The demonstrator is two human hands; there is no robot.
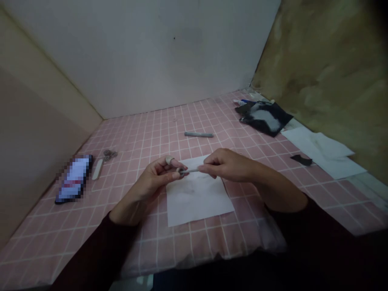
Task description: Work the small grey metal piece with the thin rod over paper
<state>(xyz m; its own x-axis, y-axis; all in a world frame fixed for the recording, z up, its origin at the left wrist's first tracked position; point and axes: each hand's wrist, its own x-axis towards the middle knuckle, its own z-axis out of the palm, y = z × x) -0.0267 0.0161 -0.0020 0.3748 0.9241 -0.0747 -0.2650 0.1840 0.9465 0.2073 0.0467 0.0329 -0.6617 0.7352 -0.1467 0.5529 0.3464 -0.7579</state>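
Dark sleeves [100,252] covered both forearms, and the bare hands came out of them to meet just above a white paper sheet [197,204], which lay flat on a pink grid-patterned cloth [178,246]. A slim grey rod [190,171] sat between the hands, over the far part of the paper sheet and not touching it as far as could be seen. The right hand [226,165] had its fingers [212,167] closed, gripping one end of the rod. The left hand [154,180] was curled, with its fingertips [178,171] pinching the other end, while its thumb [168,160] stood up clear of the rod, something pale and rounded at its tip, too small to tell what.

Left of the paper sheet lay a white oblong strip [97,169] just beside a pair of scissors [109,155], and further left a phone [74,178] with its screen blurred out. Beyond the paper sheet was a second grey rod [198,134]. Right of it were a small black scrap [301,160] and loose white sheets [321,151], and further back a black cloth with a white patch [263,117].
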